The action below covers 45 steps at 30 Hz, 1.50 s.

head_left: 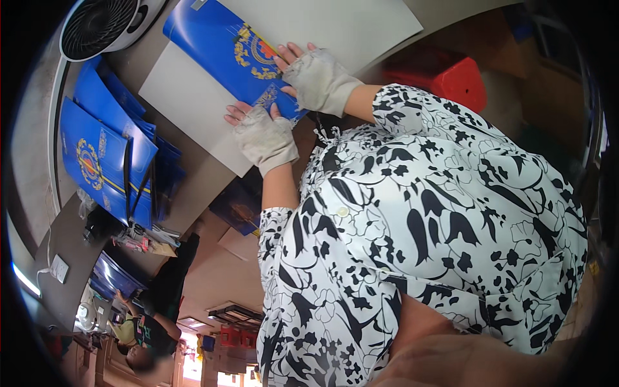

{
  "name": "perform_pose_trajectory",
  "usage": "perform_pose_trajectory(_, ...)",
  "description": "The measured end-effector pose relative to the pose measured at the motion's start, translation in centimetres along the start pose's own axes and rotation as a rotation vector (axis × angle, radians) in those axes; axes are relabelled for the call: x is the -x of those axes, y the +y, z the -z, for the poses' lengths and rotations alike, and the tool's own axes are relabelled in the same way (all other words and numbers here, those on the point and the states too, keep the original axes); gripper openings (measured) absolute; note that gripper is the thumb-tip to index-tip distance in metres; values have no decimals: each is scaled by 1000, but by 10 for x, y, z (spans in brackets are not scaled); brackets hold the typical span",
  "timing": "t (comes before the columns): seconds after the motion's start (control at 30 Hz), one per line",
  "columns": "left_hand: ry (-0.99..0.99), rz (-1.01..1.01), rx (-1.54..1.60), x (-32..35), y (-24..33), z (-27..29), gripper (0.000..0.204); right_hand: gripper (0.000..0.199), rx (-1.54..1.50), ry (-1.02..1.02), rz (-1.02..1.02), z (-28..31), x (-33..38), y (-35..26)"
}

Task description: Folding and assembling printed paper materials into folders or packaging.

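Note:
A glossy blue printed piece (216, 40), a sheet or a flat paper bag, lies on large white boards with its far left edge slightly curved up. It bears a yellow floral ring, a red centre and a yellow line. My left hand (264, 137), in a pale fingerless glove, rests at its near edge, fingers stretched out. Across the yellow line lies my right hand (320, 79), gloved the same way, with its fingers extended over the blue surface. Neither hand grasps anything that shows.
Several blue printed pieces (103, 151) stand in a leaning pile at the left. Above them sits a white and black fan (103, 27). A red plastic stool or bin (454, 80) is at the right. Another person (145, 329) works at the lower left, beside the grey table (55, 238).

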State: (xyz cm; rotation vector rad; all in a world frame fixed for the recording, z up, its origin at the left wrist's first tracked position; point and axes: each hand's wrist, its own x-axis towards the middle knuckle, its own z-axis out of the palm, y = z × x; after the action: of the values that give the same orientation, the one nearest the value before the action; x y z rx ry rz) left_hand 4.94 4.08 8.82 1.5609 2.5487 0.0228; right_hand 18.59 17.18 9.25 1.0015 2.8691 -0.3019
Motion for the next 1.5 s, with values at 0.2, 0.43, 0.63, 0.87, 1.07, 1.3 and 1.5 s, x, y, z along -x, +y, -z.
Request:
perform_pose_trajectory(0.2,180,272,-223,-24,-44,3,84,70,-109,10,118,14,5,-36)
perform_pose_trajectory(0.43,315,727,-113,-99,-130,101,88,69,-191,-6,268,47,7,-84)
perform_pose_trajectory(0.63,359,793,-196,-134,-209,151,89,69,-143,-29,333,48,15,-104)
perform_pose_trajectory(0.87,706,751,-361,-120,-281,152,84,69,-162,32,435,44,10,-119)
perform_pose_trajectory(1.07,416,404,-146,-42,-143,85,75,69,-115,74,298,31,17,-95)
perform_pose_trajectory(1.3,79,196,-16,83,-34,5,66,70,-26,93,147,11,8,-48)
perform_pose_trajectory(1.5,112,325,696,65,-15,25,83,73,14,77,75,4,5,-21)
